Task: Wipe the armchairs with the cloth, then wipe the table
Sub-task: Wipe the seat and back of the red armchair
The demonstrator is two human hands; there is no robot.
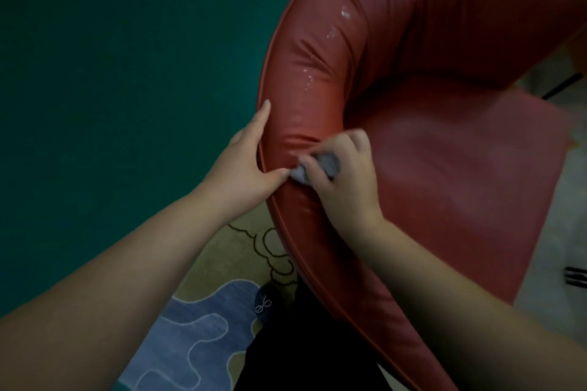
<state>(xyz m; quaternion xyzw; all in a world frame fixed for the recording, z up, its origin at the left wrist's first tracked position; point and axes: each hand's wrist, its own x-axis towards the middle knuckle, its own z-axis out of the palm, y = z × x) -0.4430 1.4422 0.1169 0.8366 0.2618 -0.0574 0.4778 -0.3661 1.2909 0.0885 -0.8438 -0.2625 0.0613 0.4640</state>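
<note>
Item: dark trousers [305, 359], bottom centre, nearest the camera. No marking legible.

Item: dark shoe [268, 303], just left of the trousers, resting on the carpet. A small white stitched motif sits on its upper; it reads as a loop figure, not as letters.

Item: patterned carpet [203, 320], beige ground with a blue wavy shape outlined in pale thread and dark curling outlines further up. No writing.

Item: left hand [244, 165], forearm bare. Fingers straight, laid along the outer piped edge of the armchair back; thumb extended across the top of the rim, its tip touching the cloth. It holds nothing.

Item: right hand [343, 174], forearm bare. Fingers curled round the cloth, pressing it onto the top of the chair's rim.

Item: cloth [317, 167], grey, bunched into a wad. Mostly covered by the right hand; it shows between the thumb and fingers, lying on the rim beside the left thumb. No label seen.

Item: armchair [428, 79], red glossy leather-like cover, curved back, creased, with bright highlights on the upper curve. Seat cushion [460, 174] lies to the right of the hands. No brand tag visible.

Item: green wall [111, 73], behind the chair, plain.

Item: pale floor [559, 232], far right, blurred.
</note>
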